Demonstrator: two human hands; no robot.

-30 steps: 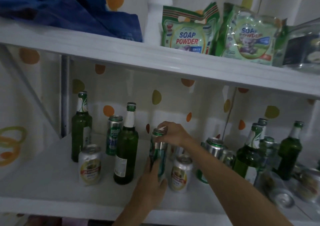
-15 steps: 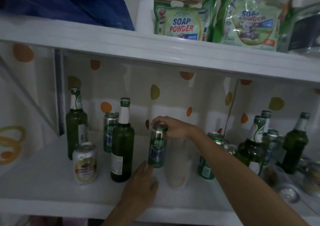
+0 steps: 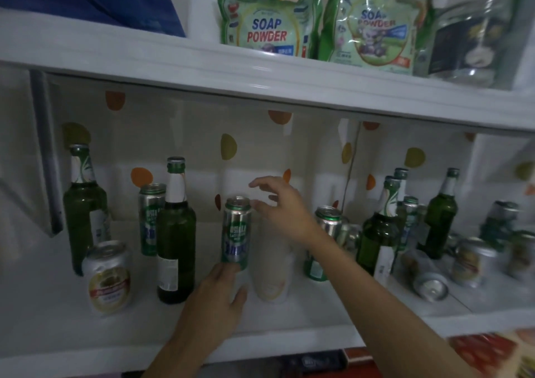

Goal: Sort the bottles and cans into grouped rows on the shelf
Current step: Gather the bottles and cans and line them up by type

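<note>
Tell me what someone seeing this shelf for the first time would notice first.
Probably the tall green can standing in the middle, with the right hand spread open beside its top and the left hand at its base. Next come the two bright soap powder bags on the upper shelf. Then there is the crowd of green bottles at the right, where one tipped can lies on its side.

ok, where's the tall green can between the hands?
Head view: the tall green can stands mid lower shelf, just right of a green bottle, left hand at its base, right hand open beside its top.
</note>
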